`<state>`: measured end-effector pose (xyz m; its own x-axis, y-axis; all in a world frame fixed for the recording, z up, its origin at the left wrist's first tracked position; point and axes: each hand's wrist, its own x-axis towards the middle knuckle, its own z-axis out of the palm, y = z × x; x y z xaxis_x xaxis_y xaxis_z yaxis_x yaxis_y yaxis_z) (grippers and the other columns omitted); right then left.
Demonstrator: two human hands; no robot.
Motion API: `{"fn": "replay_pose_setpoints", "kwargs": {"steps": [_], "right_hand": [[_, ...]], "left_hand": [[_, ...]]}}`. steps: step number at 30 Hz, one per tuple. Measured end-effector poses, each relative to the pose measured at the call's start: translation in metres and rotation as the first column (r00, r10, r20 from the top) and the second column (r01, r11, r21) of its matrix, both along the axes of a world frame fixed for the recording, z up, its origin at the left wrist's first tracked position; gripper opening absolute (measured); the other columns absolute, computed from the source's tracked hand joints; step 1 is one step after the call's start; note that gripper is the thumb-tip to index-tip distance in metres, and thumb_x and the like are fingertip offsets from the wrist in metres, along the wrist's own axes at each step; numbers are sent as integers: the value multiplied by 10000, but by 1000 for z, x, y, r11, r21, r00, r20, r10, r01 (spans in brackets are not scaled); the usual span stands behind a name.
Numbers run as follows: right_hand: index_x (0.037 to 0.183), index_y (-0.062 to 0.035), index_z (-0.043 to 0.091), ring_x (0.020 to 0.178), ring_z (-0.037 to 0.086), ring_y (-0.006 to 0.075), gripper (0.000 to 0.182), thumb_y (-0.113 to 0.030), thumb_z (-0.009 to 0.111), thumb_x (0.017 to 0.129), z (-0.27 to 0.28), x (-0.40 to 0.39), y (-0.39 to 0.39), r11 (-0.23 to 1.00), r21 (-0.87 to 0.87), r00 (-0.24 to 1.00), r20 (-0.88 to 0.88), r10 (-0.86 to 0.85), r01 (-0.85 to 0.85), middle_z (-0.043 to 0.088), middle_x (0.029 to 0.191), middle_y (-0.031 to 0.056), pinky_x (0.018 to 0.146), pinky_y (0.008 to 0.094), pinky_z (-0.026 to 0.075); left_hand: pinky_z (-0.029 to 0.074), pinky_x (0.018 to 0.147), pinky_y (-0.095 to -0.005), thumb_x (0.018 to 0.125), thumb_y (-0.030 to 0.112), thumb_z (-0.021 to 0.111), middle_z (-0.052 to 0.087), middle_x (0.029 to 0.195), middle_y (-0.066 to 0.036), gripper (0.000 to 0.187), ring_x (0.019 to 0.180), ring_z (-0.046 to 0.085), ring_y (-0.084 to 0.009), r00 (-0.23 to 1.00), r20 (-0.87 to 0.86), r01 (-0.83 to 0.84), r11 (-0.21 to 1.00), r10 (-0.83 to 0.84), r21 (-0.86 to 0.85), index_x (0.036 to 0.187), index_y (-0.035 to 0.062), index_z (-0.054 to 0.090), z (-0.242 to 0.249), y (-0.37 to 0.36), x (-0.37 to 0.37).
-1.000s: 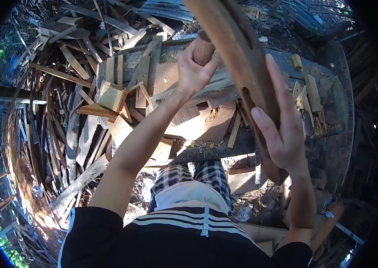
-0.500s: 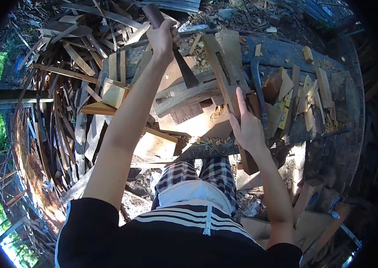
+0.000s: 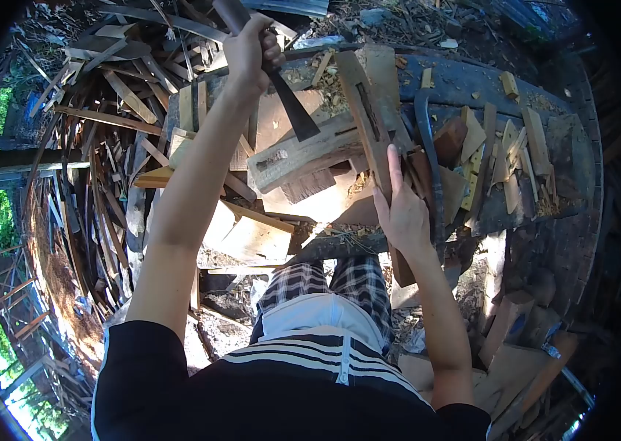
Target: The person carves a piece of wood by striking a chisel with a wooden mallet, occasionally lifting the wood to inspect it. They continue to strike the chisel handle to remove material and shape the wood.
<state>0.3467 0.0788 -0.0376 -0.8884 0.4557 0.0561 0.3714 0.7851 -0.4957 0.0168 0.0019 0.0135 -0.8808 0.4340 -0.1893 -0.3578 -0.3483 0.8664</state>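
My left hand (image 3: 251, 55) is wrapped round the shaft of a dark chisel-like tool (image 3: 290, 106). Its flared end points down toward a weathered wooden beam with slots (image 3: 288, 160). On the right, my right hand (image 3: 404, 213) lies against a long wooden piece (image 3: 364, 110) with a slot cut in it, which crosses the beam's right end. The index finger is stretched along the wood and the thumb is spread; the other fingers show only partly. A dark curved metal bar (image 3: 425, 132) stands just right of the long piece.
Wood offcuts (image 3: 473, 136) and shavings lie on the right of the dark work table (image 3: 464, 95). A large heap of scrap wood (image 3: 105, 206) is at the left. A pale block (image 3: 255, 235) sits at the table's near edge. More timber (image 3: 516, 367) lies lower right.
My left hand and the tool have moved left and slightly up. My right hand has shifted slightly, and the long wooden piece has tilted a little.
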Motion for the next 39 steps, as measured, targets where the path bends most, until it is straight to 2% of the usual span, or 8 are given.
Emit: {"fn": "replay_pose_setpoints", "kwargs": {"steps": [5,13,27,32,39], "right_hand": [[1578,-156,173,651,658,416,774,-300,597,946,3,-2,-2,999,40,998,63,-25,23,615,718,223,586,498,534],[1581,-170,165,645,661,405,787,-294,605,940,-1,-2,-3,999,13,998,46,-35,35,614,703,212,586,493,538],[1584,-168,140,638,658,391,806,-294,609,940,-2,-1,-3,998,48,997,64,-30,27,597,700,190,589,479,549],[1576,-155,161,692,666,415,799,-280,620,934,0,-2,-4,999,21,999,45,-30,29,635,772,223,607,487,543],[1575,-153,154,757,669,436,813,-280,626,925,2,-2,-5,999,35,1000,25,-17,16,652,829,257,635,497,536]], "left_hand": [[316,420,-286,853,129,642,384,551,11,253,424,372,-98,999,34,-15,1000,15,18,718,108,429,-12,5,15],[320,412,-291,853,114,649,409,546,1,286,416,385,-104,997,-81,18,1000,-20,-18,662,99,436,-12,6,16],[311,405,-286,856,114,648,412,539,-4,275,413,388,-102,995,-97,12,1000,-15,-23,676,82,443,-13,12,23],[279,380,-278,858,77,633,412,529,-7,186,382,363,-101,980,-200,-4,1000,6,10,758,55,478,-4,12,38],[280,377,-280,839,53,649,423,532,-8,186,381,367,-101,966,-260,-3,999,12,33,769,49,477,1,7,50]]}}
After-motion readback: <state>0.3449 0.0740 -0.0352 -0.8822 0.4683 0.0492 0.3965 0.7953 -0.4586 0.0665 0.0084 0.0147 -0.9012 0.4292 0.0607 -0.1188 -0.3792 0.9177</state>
